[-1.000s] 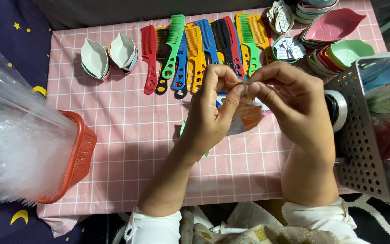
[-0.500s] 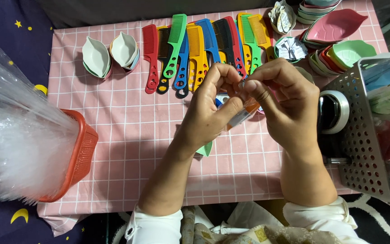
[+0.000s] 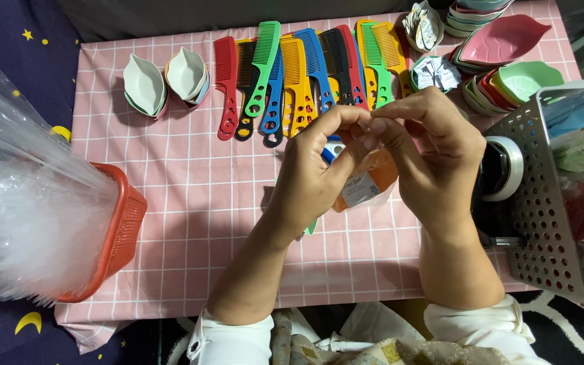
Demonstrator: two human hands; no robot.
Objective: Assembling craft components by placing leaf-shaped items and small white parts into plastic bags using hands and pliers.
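Two bare hands, left hand [image 3: 315, 179] and right hand [image 3: 434, 152], no rings, no watch, no gloves. Short, plain fingernails. Forearms uncovered up to white sleeves [image 3: 231, 341] pushed back and bunched near the elbows, soft folded fabric. Small dark button or snap on the left cuff's edge.

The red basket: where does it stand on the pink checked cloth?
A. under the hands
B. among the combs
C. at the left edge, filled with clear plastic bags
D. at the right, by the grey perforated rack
C: the red basket sits at the left edge of the pink cloth, with clear plastic bags spilling from it.
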